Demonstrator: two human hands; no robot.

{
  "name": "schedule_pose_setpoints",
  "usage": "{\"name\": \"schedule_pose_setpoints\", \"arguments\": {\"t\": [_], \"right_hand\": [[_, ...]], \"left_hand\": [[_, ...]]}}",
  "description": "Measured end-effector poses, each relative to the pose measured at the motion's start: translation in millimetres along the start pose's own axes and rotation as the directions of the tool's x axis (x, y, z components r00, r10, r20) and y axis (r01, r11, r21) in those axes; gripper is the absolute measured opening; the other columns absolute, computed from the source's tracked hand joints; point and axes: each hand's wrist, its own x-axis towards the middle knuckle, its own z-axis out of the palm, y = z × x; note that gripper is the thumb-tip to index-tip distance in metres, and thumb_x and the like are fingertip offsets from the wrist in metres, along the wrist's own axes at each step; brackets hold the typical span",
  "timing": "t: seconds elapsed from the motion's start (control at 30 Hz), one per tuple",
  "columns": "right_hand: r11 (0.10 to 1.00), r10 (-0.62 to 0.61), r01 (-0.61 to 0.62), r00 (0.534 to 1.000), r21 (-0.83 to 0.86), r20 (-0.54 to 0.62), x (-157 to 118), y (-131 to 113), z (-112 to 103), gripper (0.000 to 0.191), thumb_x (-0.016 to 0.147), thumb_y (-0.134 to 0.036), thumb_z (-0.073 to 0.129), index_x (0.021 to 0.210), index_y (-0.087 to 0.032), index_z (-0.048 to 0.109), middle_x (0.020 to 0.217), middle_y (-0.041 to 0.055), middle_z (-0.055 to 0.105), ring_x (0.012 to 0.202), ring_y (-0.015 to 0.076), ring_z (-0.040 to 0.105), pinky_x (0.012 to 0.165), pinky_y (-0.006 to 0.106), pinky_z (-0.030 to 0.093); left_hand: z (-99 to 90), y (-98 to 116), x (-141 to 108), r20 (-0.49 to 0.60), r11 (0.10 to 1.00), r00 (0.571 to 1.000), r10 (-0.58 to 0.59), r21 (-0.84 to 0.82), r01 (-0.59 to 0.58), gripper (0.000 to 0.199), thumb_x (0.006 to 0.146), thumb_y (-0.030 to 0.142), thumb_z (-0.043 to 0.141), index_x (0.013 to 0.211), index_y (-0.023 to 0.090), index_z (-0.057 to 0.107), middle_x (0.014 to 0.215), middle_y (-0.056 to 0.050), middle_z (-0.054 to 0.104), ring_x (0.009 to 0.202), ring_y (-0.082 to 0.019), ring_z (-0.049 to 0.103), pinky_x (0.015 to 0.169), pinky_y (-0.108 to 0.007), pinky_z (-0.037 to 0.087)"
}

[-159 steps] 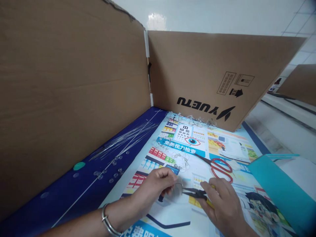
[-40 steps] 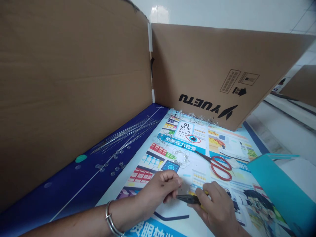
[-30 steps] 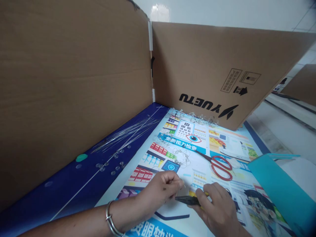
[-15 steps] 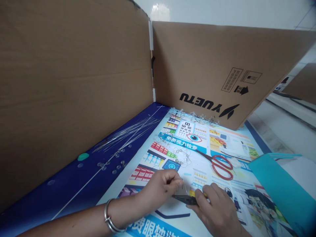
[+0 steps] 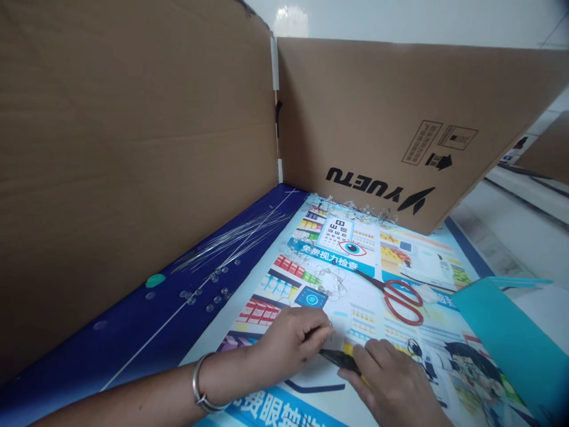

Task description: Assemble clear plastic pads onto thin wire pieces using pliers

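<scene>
Pliers (image 5: 340, 360) have tilted down in the right hand's (image 5: 393, 382) closed grip; the left hand (image 5: 293, 338) pinches thin wire (image 5: 331, 326); contents of the teal box (image 5: 502, 350) are hidden.

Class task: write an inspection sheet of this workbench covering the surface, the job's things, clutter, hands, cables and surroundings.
Surface: printed eye-test poster lying on a blue board.
Job's things: thin wire, long-nose pliers, straight wires, clear suction cups, wired cup cluster.
Clutter: red-handled scissors, teal folder.
Hands: left hand pinches the thin wire; right hand grips the long-nose pliers.
Cables: nothing seen.
Surroundings: cardboard panels stand alongside; white wall beyond.
</scene>
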Motion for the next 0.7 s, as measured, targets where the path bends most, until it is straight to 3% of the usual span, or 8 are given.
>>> {"name": "schedule_pose_setpoints", "arguments": {"t": [0.13,0.37,0.7], "right_hand": [[0.999,0.02,-0.021,0.999,0.039,0.029,0,-1,4,0.025,0.09,-0.043,0.039,0.085,-0.022,0.052,0.07,0.0008,0.051,0.062,0.016,0.048,0.054,0.028,0.029],[0.997,0.051,-0.05,0.999,0.062,-0.002,1,3,7,0.027,0.089,-0.044,0.039,0.084,-0.021,0.052,0.071,0.0027,0.051,0.065,0.0175,0.049,0.056,0.028,0.034],[0.999,-0.025,0.03,0.994,0.043,-0.108,-8,13,-1,0.023,0.085,-0.039,0.048,0.092,-0.019,0.053,0.078,0.0062,0.054,0.071,0.019,0.05,0.061,0.03,0.038]], "left_hand": [[-0.3,1,0,-0.004,1.0,1.0,0.006,0.015,-0.006,0.021,0.085,0.02,0.046,0.068,0.015,0.055,0.062,0.002,0.053,0.058,-0.009,0.046,0.055,-0.02,0.031],[2.5,-5,3,-0.02,0.982,0.986,-0.163,-0.096,0.161,0.021,0.086,0.024,0.046,0.067,0.015,0.053,0.06,0.003,0.05,0.057,-0.008,0.044,0.053,-0.018,0.032],[2.3,-6,5,-0.016,0.976,0.977,-0.211,-0.052,0.21,0.022,0.084,0.025,0.046,0.067,0.015,0.054,0.059,0.003,0.05,0.057,-0.009,0.043,0.052,-0.019,0.03]]}}
